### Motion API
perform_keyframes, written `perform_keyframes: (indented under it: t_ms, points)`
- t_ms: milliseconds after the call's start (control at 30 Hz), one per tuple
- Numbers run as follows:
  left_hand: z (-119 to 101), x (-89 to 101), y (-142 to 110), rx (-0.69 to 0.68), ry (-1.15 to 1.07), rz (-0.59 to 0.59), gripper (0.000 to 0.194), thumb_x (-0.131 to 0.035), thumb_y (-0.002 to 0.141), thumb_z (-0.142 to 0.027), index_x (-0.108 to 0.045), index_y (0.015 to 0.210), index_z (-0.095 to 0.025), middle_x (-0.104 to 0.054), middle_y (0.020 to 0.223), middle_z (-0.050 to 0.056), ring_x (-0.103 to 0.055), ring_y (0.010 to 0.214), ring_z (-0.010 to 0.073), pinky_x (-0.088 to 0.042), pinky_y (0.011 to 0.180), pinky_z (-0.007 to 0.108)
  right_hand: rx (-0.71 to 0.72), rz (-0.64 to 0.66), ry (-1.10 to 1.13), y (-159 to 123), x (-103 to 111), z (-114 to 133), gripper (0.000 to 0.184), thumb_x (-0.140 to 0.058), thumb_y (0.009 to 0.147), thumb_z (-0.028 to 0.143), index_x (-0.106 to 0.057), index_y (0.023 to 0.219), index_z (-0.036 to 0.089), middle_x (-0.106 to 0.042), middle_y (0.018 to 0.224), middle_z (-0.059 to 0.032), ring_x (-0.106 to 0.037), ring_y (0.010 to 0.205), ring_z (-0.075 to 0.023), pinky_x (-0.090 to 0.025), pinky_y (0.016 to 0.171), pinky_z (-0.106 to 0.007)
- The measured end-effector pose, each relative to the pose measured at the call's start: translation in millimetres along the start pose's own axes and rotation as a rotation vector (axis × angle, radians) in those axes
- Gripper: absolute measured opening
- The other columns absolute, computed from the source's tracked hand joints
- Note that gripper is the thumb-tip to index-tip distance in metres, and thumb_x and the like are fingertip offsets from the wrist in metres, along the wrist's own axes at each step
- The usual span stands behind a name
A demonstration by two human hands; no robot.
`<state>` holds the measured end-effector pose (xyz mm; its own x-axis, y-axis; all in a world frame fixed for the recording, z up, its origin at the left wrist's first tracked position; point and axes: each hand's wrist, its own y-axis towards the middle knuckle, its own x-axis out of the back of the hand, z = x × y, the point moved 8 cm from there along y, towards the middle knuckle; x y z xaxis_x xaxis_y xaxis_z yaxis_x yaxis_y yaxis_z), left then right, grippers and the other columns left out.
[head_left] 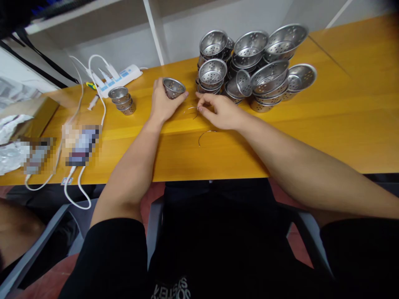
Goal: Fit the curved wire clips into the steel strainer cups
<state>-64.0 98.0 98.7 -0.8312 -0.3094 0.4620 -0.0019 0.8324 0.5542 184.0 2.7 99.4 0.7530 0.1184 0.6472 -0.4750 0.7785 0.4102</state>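
Left hand [162,103] curls around a perforated metal cup [173,86], its rim tilted up; to its right, the right hand [222,111] pinches a thin curved wire [189,108]. The work looks part-done: cup and wire are apart, a second wire [204,133] lies loose nearer the body, three stacked cups [122,99] stand leftward, and a larger cluster of cups [251,50] stands beyond the right hand
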Motion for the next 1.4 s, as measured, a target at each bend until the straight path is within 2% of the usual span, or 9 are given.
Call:
perform_keyframes:
  t_ms: [267, 367, 500, 633, 800, 1000, 1100, 1233, 1400]
  points:
    - [2.0, -1.1, 0.1, 0.001, -0.032, -0.003, 0.084, -0.125, 0.072, -0.071, -0.066, 0.117, -0.032, -0.075, 0.132, 0.009, -0.074, 0.14, 0.0403, -0.058, 0.142, 0.068, -0.022, 0.015, -0.031, 1.1, 2.9, -5.5, 0.018, -0.069, 0.121, 0.026, -0.084, 0.131, 0.03, -0.081, 0.175, -0.0148, -0.06, 0.182, -0.0416, -0.056, 0.144, -0.069]
    - [2.1, -1.3, 0.3, -0.008, -0.018, 0.004, 0.084, -0.126, 0.072, -0.069, -0.067, 0.118, -0.032, -0.075, 0.132, 0.009, -0.075, 0.137, 0.0395, -0.059, 0.14, 0.066, -0.025, 0.001, -0.037, 1.9, 4.5, -9.9, 0.016, -0.069, 0.122, 0.03, -0.084, 0.13, 0.029, -0.082, 0.174, -0.0157, -0.063, 0.18, -0.0424, -0.056, 0.144, -0.068]
    - [-0.3, -1.3, -0.1, -0.002, -0.012, 0.017, 0.08, -0.127, 0.074, -0.061, -0.067, 0.12, -0.032, -0.076, 0.135, 0.009, -0.075, 0.139, 0.0393, -0.059, 0.14, 0.066, -0.012, -0.024, -0.03, 2.6, 5.9, -13.4, 0.015, -0.072, 0.121, 0.031, -0.084, 0.129, 0.026, -0.085, 0.166, -0.0216, -0.063, 0.18, -0.0468, -0.056, 0.143, -0.069]
    - [-2.5, -0.9, -1.1, -0.001, -0.016, 0.013, 0.078, -0.128, 0.074, -0.053, -0.068, 0.119, -0.032, -0.077, 0.134, 0.009, -0.076, 0.139, 0.0398, -0.06, 0.141, 0.068, -0.014, -0.042, -0.043, 2.7, 7.0, -15.3, 0.018, -0.071, 0.121, 0.032, -0.084, 0.13, 0.024, -0.082, 0.171, -0.0241, -0.064, 0.179, -0.0485, -0.057, 0.142, -0.068]
    - [-2.1, -2.1, -1.8, -0.003, -0.014, 0.01, 0.077, -0.125, 0.078, -0.06, -0.067, 0.12, -0.033, -0.077, 0.134, 0.008, -0.076, 0.142, 0.0398, -0.06, 0.142, 0.067, -0.021, -0.033, -0.06, 2.9, 6.7, -16.0, 0.018, -0.069, 0.121, 0.032, -0.084, 0.13, 0.026, -0.083, 0.17, -0.0222, -0.062, 0.181, -0.045, -0.057, 0.142, -0.066]
    - [-12.8, -2.3, -3.9, -0.016, -0.008, 0.04, 0.081, -0.125, 0.078, -0.063, -0.068, 0.129, -0.033, -0.077, 0.142, 0.01, -0.076, 0.15, 0.0408, -0.06, 0.142, 0.064, -0.02, -0.042, -0.055, 4.0, 6.3, -20.3, 0.018, -0.072, 0.122, 0.035, -0.085, 0.132, 0.027, -0.084, 0.167, -0.0219, -0.064, 0.179, -0.047, -0.055, 0.144, -0.069]
    - [-23.1, -3.5, -5.4, -0.047, -0.036, 0.077, 0.088, -0.125, 0.075, -0.068, -0.067, 0.134, -0.037, -0.078, 0.15, 0.008, -0.075, 0.153, 0.0392, -0.06, 0.144, 0.063, -0.017, -0.066, -0.063, 5.0, 9.7, -20.5, 0.019, -0.074, 0.122, 0.041, -0.086, 0.13, 0.028, -0.087, 0.157, -0.0207, -0.073, 0.167, -0.0486, -0.058, 0.141, -0.07]
    - [-32.0, -8.4, -7.3, -0.084, -0.083, 0.147, 0.094, -0.12, 0.081, -0.078, -0.063, 0.141, -0.035, -0.08, 0.154, 0.006, -0.077, 0.156, 0.0345, -0.058, 0.145, 0.059, -0.067, -0.131, -0.064, 6.1, 21.1, -18.3, 0.028, -0.076, 0.122, 0.055, -0.088, 0.124, 0.03, -0.087, 0.138, -0.0179, -0.085, 0.129, -0.0448, -0.071, 0.12, -0.065]
    - [-33.3, -11.4, -9.7, -0.101, -0.106, 0.164, 0.096, -0.124, 0.076, -0.064, -0.062, 0.144, -0.036, -0.084, 0.152, 0.009, -0.083, 0.151, 0.0377, -0.064, 0.141, 0.058, -0.088, -0.142, 0.042, 5.6, 23.8, -6.6, 0.047, -0.072, 0.12, 0.073, -0.086, 0.134, 0.03, -0.088, 0.127, -0.0163, -0.085, 0.115, -0.0418, -0.074, 0.107, -0.062]
